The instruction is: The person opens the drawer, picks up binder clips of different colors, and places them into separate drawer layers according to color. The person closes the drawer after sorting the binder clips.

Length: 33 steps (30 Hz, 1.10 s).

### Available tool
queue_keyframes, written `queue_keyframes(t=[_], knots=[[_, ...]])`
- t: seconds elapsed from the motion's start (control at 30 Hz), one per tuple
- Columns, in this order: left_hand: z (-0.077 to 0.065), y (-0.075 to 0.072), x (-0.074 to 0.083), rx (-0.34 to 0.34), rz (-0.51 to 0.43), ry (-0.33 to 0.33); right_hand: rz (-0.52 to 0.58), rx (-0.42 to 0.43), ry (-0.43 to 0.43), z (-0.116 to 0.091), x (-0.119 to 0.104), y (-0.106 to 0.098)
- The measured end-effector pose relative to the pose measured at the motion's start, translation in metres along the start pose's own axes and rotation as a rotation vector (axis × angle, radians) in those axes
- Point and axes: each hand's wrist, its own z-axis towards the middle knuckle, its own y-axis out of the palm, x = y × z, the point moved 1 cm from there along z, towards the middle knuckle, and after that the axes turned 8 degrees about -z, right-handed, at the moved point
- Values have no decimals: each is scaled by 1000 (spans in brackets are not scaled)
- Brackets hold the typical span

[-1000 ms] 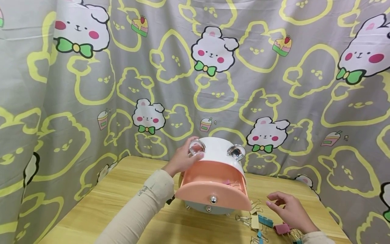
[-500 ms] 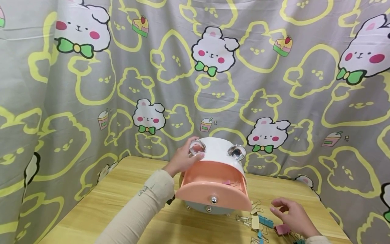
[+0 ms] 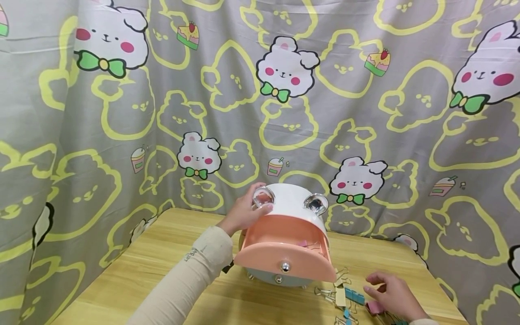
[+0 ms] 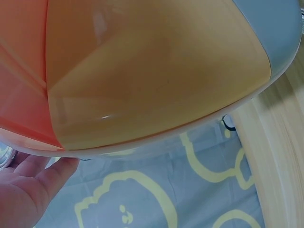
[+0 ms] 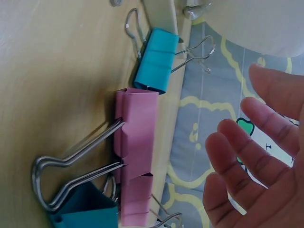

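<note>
A rounded desktop drawer box (image 3: 290, 196) with a white top and two silver, eye-like domes stands on the table. My left hand (image 3: 245, 210) holds its upper left side beside one dome, thumb in front. The coral drawer (image 3: 280, 259) is pulled out, with a pink binder clip (image 3: 302, 243) at its right side. My right hand (image 3: 394, 292) hovers above the clips at the lower right, fingers loosely bent and holding nothing. In the right wrist view, a pink binder clip (image 5: 137, 137) and a teal binder clip (image 5: 156, 59) lie near the fingers.
A cream-yellow binder clip (image 3: 340, 297) and several other clips lie between the box and my right hand. Below the coral drawer is a closed grey-blue drawer (image 3: 266, 277). A patterned curtain (image 3: 235, 113) hangs behind the wooden table (image 3: 174, 243).
My right hand has drifted right and slightly down, over the pink clip, its fingers bending a little more. My left hand and the box stay put.
</note>
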Motion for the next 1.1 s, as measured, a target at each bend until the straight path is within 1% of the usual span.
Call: queue_keyframes(t=[0.17,0.33,0.53,0.8,0.93,1.1], knots=[[-1,0,1,-1,0,-2,-21,-14,-17,1,6,5],[-4,0,3,2,-10,-9,-39,-60,22,3,12,8],[-4,-1,4,7,-10,-6,-49,-90,22,4,15,11],[-4,-1,3,6,1,-5,22,-189,78,5,19,19],[-4,-2,4,1,0,-6,24,-185,64,3,20,23],[-4,-3,5,1,-6,-5,-11,-175,36,3,20,26]])
